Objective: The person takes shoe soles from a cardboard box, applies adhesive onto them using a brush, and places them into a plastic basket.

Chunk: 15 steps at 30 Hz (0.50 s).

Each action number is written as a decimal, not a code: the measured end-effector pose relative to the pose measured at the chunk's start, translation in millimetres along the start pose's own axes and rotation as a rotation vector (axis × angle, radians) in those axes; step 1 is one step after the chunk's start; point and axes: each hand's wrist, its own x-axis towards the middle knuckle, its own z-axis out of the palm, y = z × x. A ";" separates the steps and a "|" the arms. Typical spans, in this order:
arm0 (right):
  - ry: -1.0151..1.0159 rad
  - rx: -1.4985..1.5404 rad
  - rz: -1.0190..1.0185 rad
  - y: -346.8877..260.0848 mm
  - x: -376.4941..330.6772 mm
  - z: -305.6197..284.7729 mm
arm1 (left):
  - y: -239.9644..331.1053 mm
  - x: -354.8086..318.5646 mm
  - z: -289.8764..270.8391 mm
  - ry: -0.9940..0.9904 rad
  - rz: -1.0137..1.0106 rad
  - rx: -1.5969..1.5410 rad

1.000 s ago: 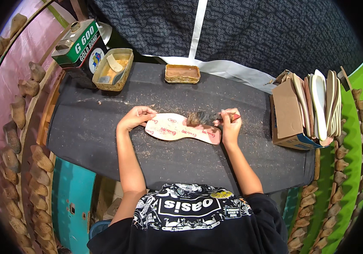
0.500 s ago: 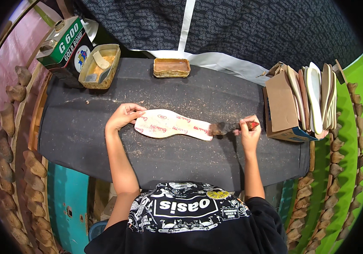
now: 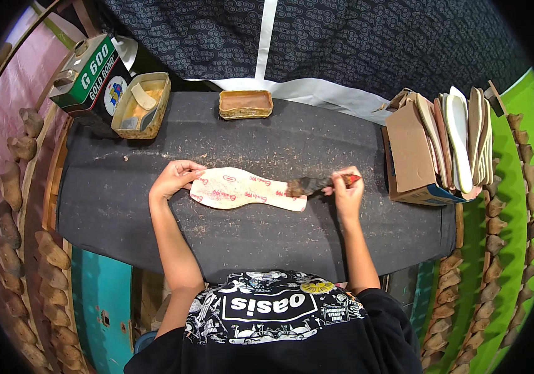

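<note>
Across dark cloth [image 3: 117, 206], an insole [image 3: 247, 190] extends rightward from the left hand [image 3: 175, 178].

Black shirt [image 3: 304, 355], densely printed in white

Dressed in short black sleeves [image 3: 395, 315], bare at the forearms [image 3: 175, 249]. Marked with a white-framed lettering block [image 3: 270, 306], plus a yellow motif [image 3: 318, 287] at its two o'clock, a smaller panel [image 3: 334, 314] at three, white drawings [image 3: 267, 335] at six and nine.

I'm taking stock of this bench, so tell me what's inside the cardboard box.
Several sole-shaped pieces, white, cream and brown, sit side by side in the cardboard box, partly sticking out. The box's bottom is hidden.
</note>
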 end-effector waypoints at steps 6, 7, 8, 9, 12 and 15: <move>0.005 -0.149 -0.017 -26.7 -3.3 -15.7 | -1.8 3.1 -4.7 -0.042 -0.031 0.014; -0.013 -0.180 -0.051 -30.3 -4.7 -10.3 | -1.5 2.8 -5.1 -0.039 -0.031 0.017; -0.002 -0.166 -0.056 -33.6 -6.8 -1.7 | -1.0 2.8 -4.8 -0.039 -0.028 0.007; 0.016 -0.068 -0.031 -35.7 -7.6 9.4 | -0.8 2.5 -4.4 -0.037 -0.025 -0.003; -0.043 -0.045 -0.114 -21.1 -6.9 39.6 | 1.4 1.9 -2.3 -0.032 -0.022 -0.007; -0.121 0.102 0.059 -17.9 -18.7 69.0 | 0.9 -0.7 -1.1 -0.019 -0.022 -0.010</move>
